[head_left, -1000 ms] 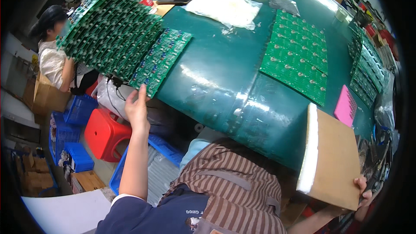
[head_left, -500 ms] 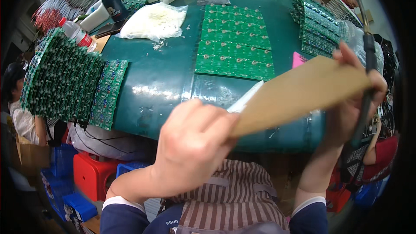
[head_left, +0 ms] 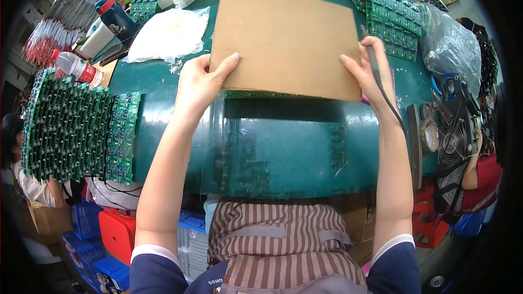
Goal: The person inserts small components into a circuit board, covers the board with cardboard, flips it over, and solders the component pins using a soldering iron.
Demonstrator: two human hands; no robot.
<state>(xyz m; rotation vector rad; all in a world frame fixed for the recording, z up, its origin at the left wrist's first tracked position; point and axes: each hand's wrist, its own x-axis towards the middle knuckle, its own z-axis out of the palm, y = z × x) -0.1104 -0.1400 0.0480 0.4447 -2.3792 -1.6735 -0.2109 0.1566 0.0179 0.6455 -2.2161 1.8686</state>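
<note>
A flat brown cardboard sheet point(head_left: 286, 41) lies over a green circuit board panel point(head_left: 253, 94), whose near edge just shows beneath it. My left hand point(head_left: 204, 79) grips the sheet's left edge, thumb on top. At the right edge my right hand point(head_left: 370, 71) holds the sheet too, its thumb also on top. A soldering iron point(head_left: 371, 57) is tucked between the fingers of that hand, its cord running down along the forearm. The cardboard hides the rest of the panel.
Stacked circuit boards point(head_left: 65, 130) stand at the left, more boards point(head_left: 392, 19) at the far right. A white plastic bag point(head_left: 169, 35), a bottle point(head_left: 79, 68) and a dark flask point(head_left: 115, 16) sit back left. A small fan point(head_left: 453, 140) and solder spool point(head_left: 429, 135) are at right.
The cardboard, tilted in the air before, has moved away from me and left, down over the panel. My left hand has gone forward and left; my right hand has moved left.
</note>
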